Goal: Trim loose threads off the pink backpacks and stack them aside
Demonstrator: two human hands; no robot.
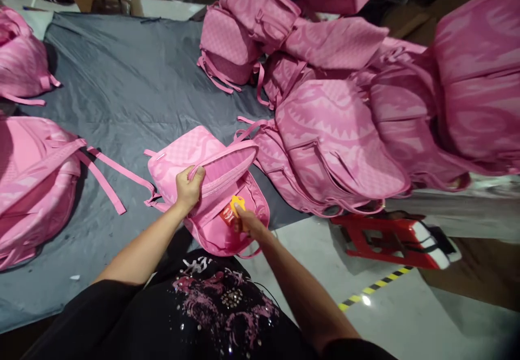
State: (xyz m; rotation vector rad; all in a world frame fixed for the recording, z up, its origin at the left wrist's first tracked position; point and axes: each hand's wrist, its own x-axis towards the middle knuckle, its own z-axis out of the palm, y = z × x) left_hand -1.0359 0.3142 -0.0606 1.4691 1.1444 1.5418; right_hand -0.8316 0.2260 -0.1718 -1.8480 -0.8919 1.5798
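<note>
Inside-bag work, likely: bag (211, 188) between the hands, left hand (189, 188) pinching its rim (224, 156) open, right hand (247, 224) gripping yellow item (238, 203) by red tag (227, 214); next move calls for steady rim.

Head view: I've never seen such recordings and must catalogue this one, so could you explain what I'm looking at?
The one camera is worn on a person's head and looks forward and down; no robot is involved. That person's bare left hand grips the edge of an open pink backpack. The right hand is inside it, holding a small yellow object next to a red tag; exactly what the yellow thing is, I can't tell. A grey sheet covers the surface, with more backpacks at left and a pile at right.
</note>
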